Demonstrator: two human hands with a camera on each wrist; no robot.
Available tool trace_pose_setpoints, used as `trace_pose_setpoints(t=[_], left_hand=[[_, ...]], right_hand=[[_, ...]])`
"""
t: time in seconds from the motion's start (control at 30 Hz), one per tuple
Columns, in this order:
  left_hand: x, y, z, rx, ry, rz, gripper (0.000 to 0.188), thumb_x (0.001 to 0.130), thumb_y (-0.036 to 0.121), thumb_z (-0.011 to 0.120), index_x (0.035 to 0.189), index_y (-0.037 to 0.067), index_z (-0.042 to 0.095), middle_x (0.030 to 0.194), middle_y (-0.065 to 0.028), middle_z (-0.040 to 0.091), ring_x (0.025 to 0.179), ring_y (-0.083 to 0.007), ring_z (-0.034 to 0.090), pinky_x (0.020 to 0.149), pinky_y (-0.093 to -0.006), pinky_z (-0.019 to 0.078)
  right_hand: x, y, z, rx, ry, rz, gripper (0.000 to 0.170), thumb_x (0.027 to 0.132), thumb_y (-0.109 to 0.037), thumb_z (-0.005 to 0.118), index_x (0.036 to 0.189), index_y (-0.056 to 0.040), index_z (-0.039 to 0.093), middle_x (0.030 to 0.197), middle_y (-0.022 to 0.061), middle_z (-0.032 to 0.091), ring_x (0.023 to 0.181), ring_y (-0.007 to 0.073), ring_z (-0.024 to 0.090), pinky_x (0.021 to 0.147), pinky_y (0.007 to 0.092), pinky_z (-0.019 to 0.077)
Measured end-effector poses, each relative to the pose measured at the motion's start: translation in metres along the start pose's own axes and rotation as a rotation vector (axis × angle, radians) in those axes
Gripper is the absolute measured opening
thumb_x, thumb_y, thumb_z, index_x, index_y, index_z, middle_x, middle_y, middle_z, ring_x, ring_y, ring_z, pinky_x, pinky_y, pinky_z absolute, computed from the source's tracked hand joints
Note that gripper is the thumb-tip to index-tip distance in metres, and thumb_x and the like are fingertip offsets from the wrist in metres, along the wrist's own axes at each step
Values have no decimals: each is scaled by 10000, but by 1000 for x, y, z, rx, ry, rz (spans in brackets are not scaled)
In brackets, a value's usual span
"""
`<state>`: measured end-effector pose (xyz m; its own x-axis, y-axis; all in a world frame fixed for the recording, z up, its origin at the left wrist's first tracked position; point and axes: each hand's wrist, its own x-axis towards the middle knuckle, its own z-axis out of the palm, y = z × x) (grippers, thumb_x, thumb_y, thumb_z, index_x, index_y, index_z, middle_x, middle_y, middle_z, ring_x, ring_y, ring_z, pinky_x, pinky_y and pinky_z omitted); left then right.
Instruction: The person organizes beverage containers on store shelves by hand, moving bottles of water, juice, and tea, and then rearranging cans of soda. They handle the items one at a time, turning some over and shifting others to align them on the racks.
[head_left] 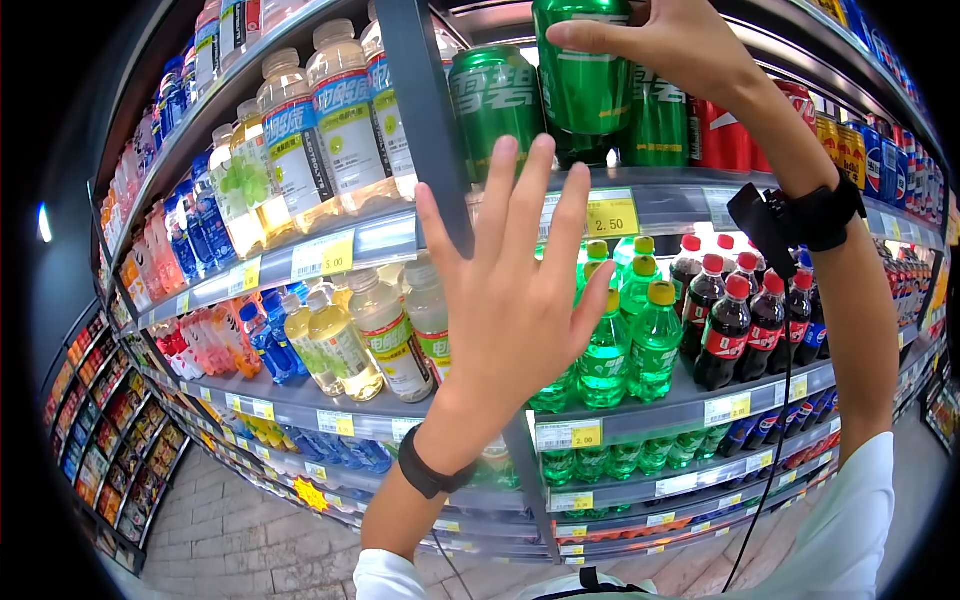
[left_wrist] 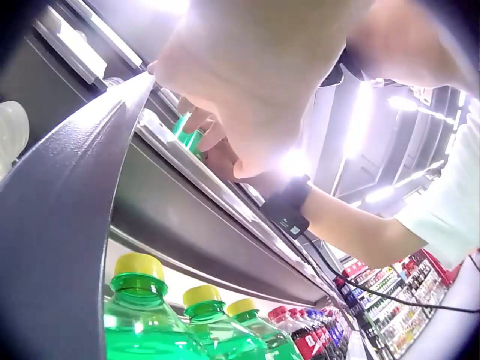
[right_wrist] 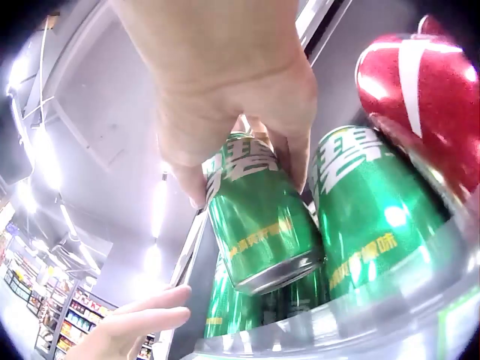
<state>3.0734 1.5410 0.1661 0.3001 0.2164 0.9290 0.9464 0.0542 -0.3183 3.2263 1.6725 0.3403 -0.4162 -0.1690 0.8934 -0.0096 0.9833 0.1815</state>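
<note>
My right hand (head_left: 665, 45) grips a green soda can (head_left: 585, 95) near its top, thumb on one side and fingers on the other. In the right wrist view this can (right_wrist: 262, 217) leans, its base raised at the shelf's front edge. Other green cans (head_left: 496, 95) stand beside and behind it, one (right_wrist: 367, 210) close on the right in that view. My left hand (head_left: 520, 270) is held up before the shelves with fingers spread and nothing in it. Its fingers (right_wrist: 142, 322) show below the gripped can in the right wrist view.
Red cans (head_left: 715, 130) stand right of the green ones. A dark upright post (head_left: 425, 110) divides them from bottled drinks (head_left: 345, 115). On the shelf below are green bottles (head_left: 655, 345) and cola bottles (head_left: 727, 335). A black cable (head_left: 780, 440) hangs from the right wrist.
</note>
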Motion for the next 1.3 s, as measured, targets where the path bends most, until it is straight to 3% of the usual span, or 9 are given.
trace_pose_setpoints(t=[0.37,0.4,0.87,0.93,0.97,1.0,1.07,1.2,1.3], left_hand=[[-4,-9,14,71,-91,-115,744,870,426,763,1499,121,509,1612,-140,406,1502,-290,392,1196,-687,131],[-5,-9,14,58,-91,-114,748,868,427,766,1496,113,509,1611,-143,406,1503,-292,389,1194,-690,128],[-16,-6,12,48,-178,-124,833,909,410,716,1601,100,371,1664,-134,344,1547,-325,307,1205,-706,63],[-17,-7,15,37,-163,-123,812,924,385,704,1605,100,366,1667,-133,341,1550,-324,300,1219,-685,48],[-18,-7,15,38,-161,-115,798,931,369,697,1605,99,367,1668,-132,341,1551,-321,300,1226,-673,42],[-19,-7,14,46,-162,-112,784,938,354,691,1605,99,368,1669,-131,341,1551,-318,299,1233,-661,37],[-21,-3,11,56,-159,-124,722,946,310,677,1588,115,410,1662,-135,354,1546,-322,311,1239,-647,42],[-26,20,14,16,-100,-125,683,918,283,689,1549,138,474,1637,-152,390,1527,-344,342,1229,-680,33],[-28,54,9,-109,-102,-62,619,886,261,700,1479,148,563,1603,-150,437,1495,-361,397,1219,-710,35]], right_hand=[[9,3,10,-183,-225,145,690,820,-433,826,1223,101,659,1146,234,725,1030,328,706,931,395,555],[3,41,18,-216,-179,58,731,825,-601,783,1293,-53,658,1183,189,705,1114,323,690,1002,419,543],[-4,21,21,-382,-244,59,595,899,-545,748,1206,-36,710,1155,164,722,1049,299,700,884,381,547],[-11,21,26,-561,-60,-78,582,891,-523,761,1189,-25,713,1172,156,724,1075,293,699,885,375,543],[-13,12,27,-743,-23,-35,732,835,-464,823,1252,105,629,1165,238,703,1003,347,700,926,413,551],[-24,6,22,-805,164,-226,736,837,-462,836,1281,81,613,1159,202,693,969,294,699,906,372,550],[-46,-40,-1,-392,164,56,485,888,-406,791,1136,3,707,1189,151,721,1076,287,694,900,361,535],[-134,-88,-15,-282,283,-40,207,851,-83,779,1031,-13,705,1083,130,744,1044,302,691,918,387,524],[-209,-122,-21,-280,248,160,160,796,-18,792,919,-39,693,1033,126,725,975,324,689,855,411,536]])
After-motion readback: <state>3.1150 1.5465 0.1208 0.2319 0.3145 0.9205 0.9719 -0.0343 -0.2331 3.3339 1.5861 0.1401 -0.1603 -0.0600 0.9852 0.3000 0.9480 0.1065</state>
